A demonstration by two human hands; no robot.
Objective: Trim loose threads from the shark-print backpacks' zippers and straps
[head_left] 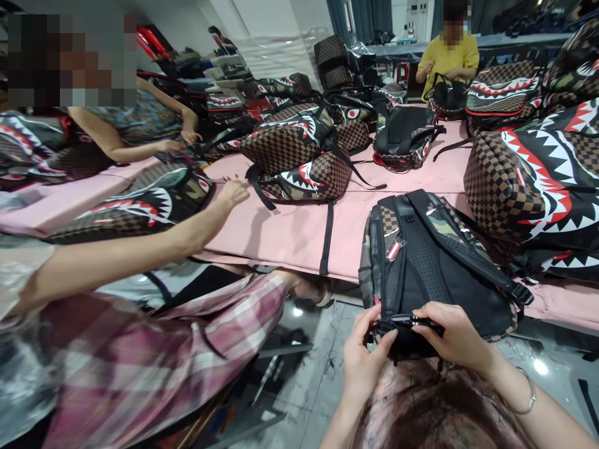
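A black backpack (421, 262) with camouflage and brown check parts rests on the near table edge and my lap, its padded back and straps facing up. My left hand (367, 349) pinches the backpack's lower left corner between thumb and fingers. Closed around a slim black tool (406, 319) with a shiny front part, my right hand (453, 333) is at the bag's near edge. The tool looks like thread snips, its tip close to my left fingertips. A small red-and-white tag (394, 250) lies on the bag's left side.
A pink-covered table (290, 240) carries several shark-mouth backpacks (528, 181). A co-worker's arm (154, 249) reaches over it from the left. Another person sits farther left, and one in a yellow top (452, 59) is at the back. A loose black strap (327, 237) hangs over the front edge.
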